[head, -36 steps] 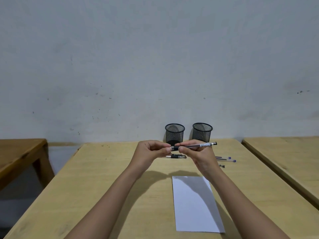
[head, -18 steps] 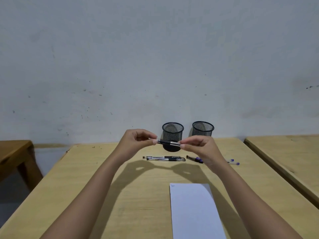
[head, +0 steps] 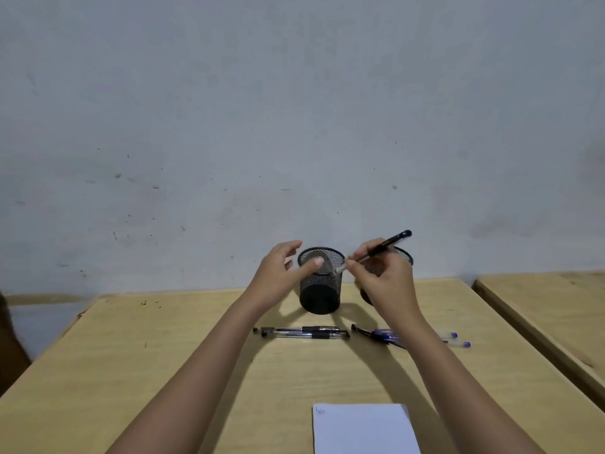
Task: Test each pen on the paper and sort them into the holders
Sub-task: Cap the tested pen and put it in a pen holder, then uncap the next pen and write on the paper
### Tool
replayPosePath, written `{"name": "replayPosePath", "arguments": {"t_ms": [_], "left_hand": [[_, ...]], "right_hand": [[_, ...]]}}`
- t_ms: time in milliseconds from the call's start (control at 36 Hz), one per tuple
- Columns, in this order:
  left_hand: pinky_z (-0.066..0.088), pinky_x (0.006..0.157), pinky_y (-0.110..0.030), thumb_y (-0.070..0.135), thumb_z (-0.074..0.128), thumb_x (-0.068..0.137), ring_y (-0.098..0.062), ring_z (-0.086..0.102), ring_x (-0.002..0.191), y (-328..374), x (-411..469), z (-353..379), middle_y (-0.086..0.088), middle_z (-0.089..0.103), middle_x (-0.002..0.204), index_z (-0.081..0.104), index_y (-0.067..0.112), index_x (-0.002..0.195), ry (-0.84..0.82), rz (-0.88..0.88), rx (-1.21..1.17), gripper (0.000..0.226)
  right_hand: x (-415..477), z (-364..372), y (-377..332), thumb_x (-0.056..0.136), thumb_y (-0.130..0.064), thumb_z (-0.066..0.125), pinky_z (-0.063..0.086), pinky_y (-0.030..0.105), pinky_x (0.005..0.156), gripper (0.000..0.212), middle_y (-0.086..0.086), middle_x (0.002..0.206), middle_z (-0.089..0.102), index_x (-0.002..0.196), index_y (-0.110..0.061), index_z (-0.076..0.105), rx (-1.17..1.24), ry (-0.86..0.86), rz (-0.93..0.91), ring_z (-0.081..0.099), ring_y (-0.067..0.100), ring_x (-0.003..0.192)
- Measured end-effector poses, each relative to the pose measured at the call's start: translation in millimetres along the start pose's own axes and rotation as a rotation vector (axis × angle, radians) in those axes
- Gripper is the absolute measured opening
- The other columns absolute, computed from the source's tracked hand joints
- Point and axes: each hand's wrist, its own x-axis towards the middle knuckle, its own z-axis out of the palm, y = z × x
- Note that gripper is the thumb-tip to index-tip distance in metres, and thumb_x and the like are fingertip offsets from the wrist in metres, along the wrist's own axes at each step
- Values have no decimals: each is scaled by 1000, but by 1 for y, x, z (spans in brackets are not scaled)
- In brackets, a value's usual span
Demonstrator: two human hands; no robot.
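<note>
The right hand point(head: 384, 280) pinches a black-barrelled pen point(head: 373, 253), its long axis slanting from the silver tip low on the left to the cap end high on the right. That tip hangs at the rim of the left black mesh holder point(head: 320, 280), beside the left hand point(head: 281, 276), which is spread open and empty.

Ahead of you stands a pale grey wall point(head: 294, 109), scuffed with small dark marks. You work at a light wooden desk point(head: 163, 371); a second desk point(head: 556, 309) sits just to its right, a darker one point(head: 6, 339) at the left edge.
</note>
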Motion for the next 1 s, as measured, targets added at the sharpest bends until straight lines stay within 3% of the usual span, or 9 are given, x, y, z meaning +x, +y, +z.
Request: {"name": "replayPosePath", "arguments": {"t_ms": [139, 222, 306, 472, 583, 667, 833, 917, 1000], "left_hand": [[36, 110, -35, 60, 74, 65, -11, 42, 130, -25, 10, 17, 3, 44, 140, 42, 20, 135, -36, -75, 100, 87], [41, 84, -3, 33, 74, 77, 21, 52, 95, -30, 16, 25, 20, 52, 110, 46, 36, 108, -44, -69, 4, 42], [40, 66, 3, 19, 71, 81, 29, 51, 75, -34, 19, 30, 28, 49, 98, 41, 44, 96, -58, -36, -81, 42], [46, 77, -3, 22, 76, 75, 2, 56, 101, -44, 26, 29, 11, 55, 116, 39, 19, 134, -25, -65, -156, 70], [43, 75, -1, 21, 76, 76, 7, 53, 101, -43, 27, 28, 17, 53, 112, 39, 16, 135, -24, -75, -134, 70], [39, 91, -14, 28, 75, 76, -6, 49, 119, -37, 25, 25, 10, 52, 125, 36, 13, 139, -27, -87, -90, 76], [33, 111, -34, 36, 68, 81, -15, 37, 135, -30, 3, 6, -1, 41, 145, 30, 11, 144, -13, -83, 44, 77], [30, 108, -28, 39, 63, 85, -14, 36, 134, -37, -21, -8, -1, 38, 147, 36, 14, 142, -30, -56, 199, 67], [26, 103, -22, 44, 55, 89, -13, 33, 135, -49, -51, -21, 2, 34, 149, 35, 15, 142, -90, -36, 398, 64]], "right_hand": [[22, 12, 22, 84, -9, 64, 45, 8, 72, 20, -8, 76, 63, 75, -25, 56, -83, 7, 6, 61, -5, 72], [29, 20, 36, 83, -16, 66, 43, 7, 67, 8, -9, 75, 64, 79, -18, 60, -186, -65, 35, 62, -6, 71], [34, 25, 45, 81, -21, 68, 45, 19, 70, 6, 3, 88, 64, 81, -18, 63, -315, -134, 8, 61, 12, 81], [37, 32, 47, 84, -25, 64, 33, 21, 74, 16, 2, 94, 52, 92, -11, 66, -448, -244, -10, 48, 15, 93], [38, 31, 46, 83, -24, 66, 37, 22, 76, 15, 3, 92, 52, 87, -10, 66, -457, -247, 15, 49, 15, 89], [35, 26, 44, 81, -22, 69, 48, 28, 84, 22, 4, 101, 57, 99, -11, 67, -401, -271, 39, 56, 16, 95], [15, 14, 42, 78, -12, 70, 42, 12, 76, 29, 1, 106, 56, 106, -11, 62, -313, -159, 72, 55, 11, 93], [-6, 13, 44, 77, -6, 70, 44, 6, 73, 26, 2, 101, 57, 101, -12, 62, -260, -127, 78, 58, 13, 88], [-28, 17, 44, 77, -3, 69, 50, 19, 81, 22, 5, 98, 59, 96, -12, 63, -284, -209, 104, 58, 15, 86]]}}
